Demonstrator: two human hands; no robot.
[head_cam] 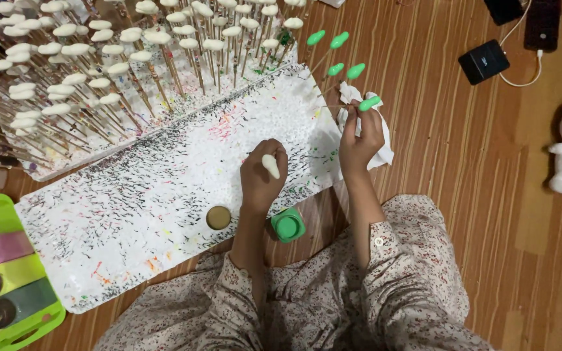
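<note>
Unpainted white bud on a stick (270,166) sits pinched in the left hand (263,175), held over the near edge of the paint-speckled foam board (131,195). Beside it, the right hand (360,140) is closed on a green-painted bud stick (369,103) and a crumpled white tissue (380,140), just off the board's right edge. Near the board's near edge stand an open green paint jar (287,225) and its round gold lid (218,218). More green buds (339,40) and rows of white buds (99,45) stand stuck in the board's far side.
</note>
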